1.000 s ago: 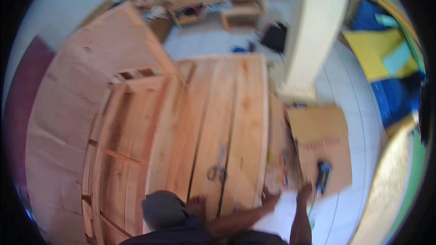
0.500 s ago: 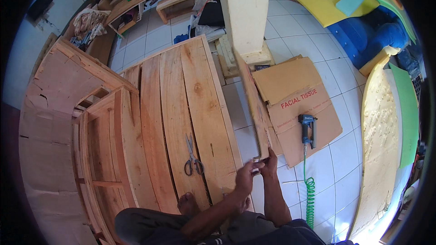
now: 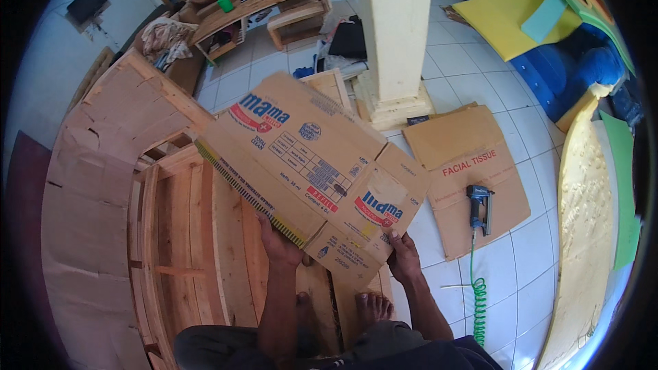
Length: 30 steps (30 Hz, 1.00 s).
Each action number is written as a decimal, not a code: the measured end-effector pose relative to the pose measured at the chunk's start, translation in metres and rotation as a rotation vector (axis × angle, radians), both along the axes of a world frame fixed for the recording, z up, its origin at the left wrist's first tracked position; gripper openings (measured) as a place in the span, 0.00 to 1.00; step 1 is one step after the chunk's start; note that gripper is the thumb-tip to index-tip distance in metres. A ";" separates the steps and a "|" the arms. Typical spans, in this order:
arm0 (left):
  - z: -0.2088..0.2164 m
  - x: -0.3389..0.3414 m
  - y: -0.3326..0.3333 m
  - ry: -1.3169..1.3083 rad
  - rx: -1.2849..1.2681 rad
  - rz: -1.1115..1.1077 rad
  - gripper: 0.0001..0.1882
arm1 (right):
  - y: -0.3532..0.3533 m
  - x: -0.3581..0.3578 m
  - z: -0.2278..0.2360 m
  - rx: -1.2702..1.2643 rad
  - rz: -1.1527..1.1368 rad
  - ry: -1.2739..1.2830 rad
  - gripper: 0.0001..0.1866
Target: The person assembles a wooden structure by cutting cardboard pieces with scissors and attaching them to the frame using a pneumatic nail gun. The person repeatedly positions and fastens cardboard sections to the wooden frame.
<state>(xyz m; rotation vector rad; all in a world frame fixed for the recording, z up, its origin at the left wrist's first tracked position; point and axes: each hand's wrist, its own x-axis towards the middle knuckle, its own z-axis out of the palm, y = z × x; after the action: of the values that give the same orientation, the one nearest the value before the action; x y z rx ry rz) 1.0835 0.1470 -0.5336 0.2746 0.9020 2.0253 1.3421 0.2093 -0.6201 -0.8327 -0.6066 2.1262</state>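
Note:
A flattened brown cardboard box [image 3: 291, 157], printed in red and blue, is held up tilted in front of me. My left hand [image 3: 279, 243] grips its lower left edge, beside a yellow and black striped border. At the lower right corner, my right hand [image 3: 404, 258] holds it with the thumb on top. Beneath the cardboard lies a wooden plank platform [image 3: 240, 260], mostly covered from sight. The scissors seen on the planks earlier are hidden now. My bare feet rest on the planks below the sheet.
Right of me, more flattened cardboard [image 3: 473, 157] lies on white tiles, bearing a blue staple gun [image 3: 479, 209] with a coiled green hose [image 3: 480, 301]. A wooden frame [image 3: 178, 233] stands left. A cream pillar [image 3: 394, 34] rises ahead. Foam sheets [image 3: 510, 17] are at the right.
The cardboard, edge-on at the right before, has swung left and now faces me broadside over the planks. My hands, close together earlier, have moved apart along its near edge.

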 end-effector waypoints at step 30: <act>-0.087 0.040 0.150 0.261 -0.413 -0.433 0.28 | 0.018 0.001 -0.005 0.291 0.784 -1.136 0.40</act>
<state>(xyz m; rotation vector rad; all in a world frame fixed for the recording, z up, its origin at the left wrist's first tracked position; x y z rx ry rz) 1.1237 0.2969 -0.6206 0.4646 1.2746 1.3900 1.3432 0.2275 -0.6252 -1.8241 -2.0288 1.8986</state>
